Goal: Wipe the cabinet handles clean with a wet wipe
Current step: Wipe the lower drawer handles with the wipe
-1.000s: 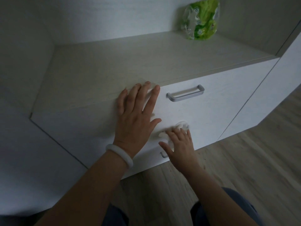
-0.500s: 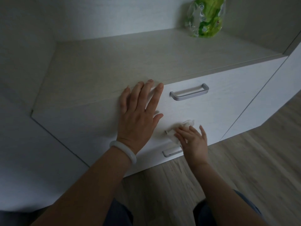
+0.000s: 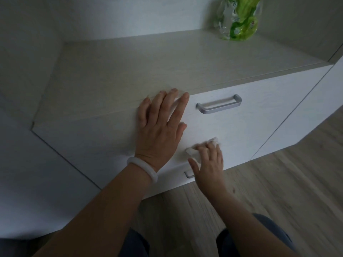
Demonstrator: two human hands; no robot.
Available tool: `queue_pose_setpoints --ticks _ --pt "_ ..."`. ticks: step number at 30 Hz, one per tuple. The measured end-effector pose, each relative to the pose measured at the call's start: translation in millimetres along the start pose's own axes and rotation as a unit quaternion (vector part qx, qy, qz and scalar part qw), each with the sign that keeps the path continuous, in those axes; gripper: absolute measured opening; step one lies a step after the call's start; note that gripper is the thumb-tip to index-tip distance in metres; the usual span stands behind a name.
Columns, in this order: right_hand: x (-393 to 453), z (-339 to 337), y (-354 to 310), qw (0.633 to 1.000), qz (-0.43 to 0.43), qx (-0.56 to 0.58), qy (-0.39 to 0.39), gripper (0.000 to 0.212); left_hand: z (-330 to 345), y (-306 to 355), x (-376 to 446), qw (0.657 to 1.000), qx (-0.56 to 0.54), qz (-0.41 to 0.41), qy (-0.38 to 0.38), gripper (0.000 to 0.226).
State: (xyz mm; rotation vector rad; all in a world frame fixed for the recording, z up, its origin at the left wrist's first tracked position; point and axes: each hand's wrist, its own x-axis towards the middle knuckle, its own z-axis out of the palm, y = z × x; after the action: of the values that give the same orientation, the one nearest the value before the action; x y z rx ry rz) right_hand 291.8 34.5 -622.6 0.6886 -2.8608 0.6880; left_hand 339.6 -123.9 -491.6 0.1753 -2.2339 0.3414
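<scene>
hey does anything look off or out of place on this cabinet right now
Nothing stands out. The green wipes pack stands on the cabinet top, the left hand lies flat on the drawer front, and the right hand holds the wet wipe.

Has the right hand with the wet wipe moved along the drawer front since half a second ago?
Yes. The right hand with the wet wipe slid left, toward the still left hand, and now covers most of the lower handle.
</scene>
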Motion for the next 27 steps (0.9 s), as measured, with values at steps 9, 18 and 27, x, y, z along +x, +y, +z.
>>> queue_pose_setpoints --ticks 9,18,27 --pt "-10 -4 8 0.995 -0.002 0.099 -0.033 0.061 -1 2 0 1.0 -0.009 -0.009 0.004 0.066" --pt "-22 -12 5 0.995 -0.026 0.065 -0.077 0.075 -4 3 0 1.0 -0.02 -0.017 -0.006 0.064" --pt "-21 -18 9 0.997 -0.021 0.006 -0.077 0.081 -6 2 0 1.0 -0.013 -0.011 -0.015 0.066"
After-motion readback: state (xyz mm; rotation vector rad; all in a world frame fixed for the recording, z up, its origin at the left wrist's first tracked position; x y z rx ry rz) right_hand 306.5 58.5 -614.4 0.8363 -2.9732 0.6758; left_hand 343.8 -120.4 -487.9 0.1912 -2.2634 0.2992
